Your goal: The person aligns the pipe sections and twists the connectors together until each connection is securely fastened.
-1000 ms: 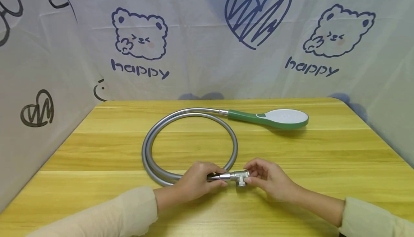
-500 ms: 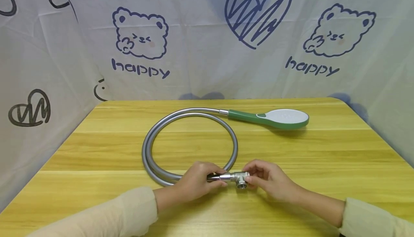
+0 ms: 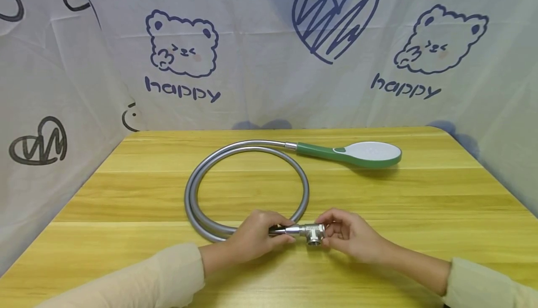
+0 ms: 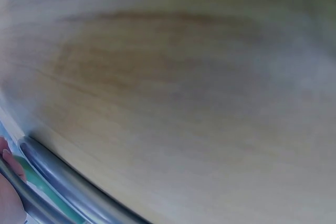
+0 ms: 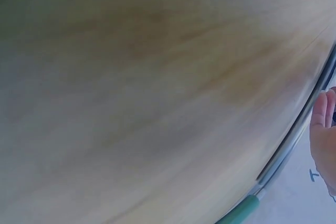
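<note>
My left hand (image 3: pixel 254 233) grips a grey shower hose (image 3: pixel 187 196) just behind its chrome end nut (image 3: pixel 293 229). A shiny metal tee fitting (image 3: pixel 314 232) sits against that nut, its side outlet facing me. At the fitting's right end, my right hand (image 3: pixel 357 238) has its thumb and forefinger curled around it. The hose lies in a loop on the table and runs to a green and white hand shower (image 3: pixel 371 153) at the back right. In the left wrist view only a slice of the hand (image 4: pixel 9 203) shows; the right wrist view catches part of its hand (image 5: pixel 323 140).
A wood-grain table (image 3: pixel 126 196) carries everything. White cloth (image 3: pixel 256 74) printed with bears and hearts hangs behind it and along both sides.
The tee fitting has turned, so its side outlet now faces toward me. My right thumb has shifted down along its end. The left hand and the hose loop have stayed put.
</note>
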Demonstrator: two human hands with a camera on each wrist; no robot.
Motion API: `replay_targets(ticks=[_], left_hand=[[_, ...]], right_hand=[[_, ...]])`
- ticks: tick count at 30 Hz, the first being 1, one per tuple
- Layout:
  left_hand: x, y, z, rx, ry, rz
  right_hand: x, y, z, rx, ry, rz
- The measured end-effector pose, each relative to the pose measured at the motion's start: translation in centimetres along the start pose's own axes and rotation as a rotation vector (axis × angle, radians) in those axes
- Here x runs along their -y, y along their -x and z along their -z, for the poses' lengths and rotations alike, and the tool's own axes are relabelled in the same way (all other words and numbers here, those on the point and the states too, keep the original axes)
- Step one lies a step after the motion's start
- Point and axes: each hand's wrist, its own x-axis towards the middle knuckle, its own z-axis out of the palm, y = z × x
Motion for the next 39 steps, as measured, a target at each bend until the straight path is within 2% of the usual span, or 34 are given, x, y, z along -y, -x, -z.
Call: replay_targets(ticks=[7,13,20,25,39], left_hand=[[-0.09,0.01,0.0,-0.004,-0.007,-0.004],[-0.11,0.03,-0.03,-0.002,-0.01,0.007],[-0.09,0.04,-0.06,-0.003,-0.016,0.002],[-0.05,0.01,-0.06,0.004,-0.001,0.009],[-0.04,-0.01,-0.08,0.0,0.008,0.019]], right_hand=[[0.03,0.0,-0.17,-0.039,0.051,-0.057],[0.09,0.0,-0.16,-0.058,0.084,-0.026],[0.05,0.12,-0.12,-0.094,0.21,-0.009],[0.06,0.11,-0.11,-0.111,0.252,0.032],[0.12,0.09,-0.12,-0.114,0.215,0.027]])
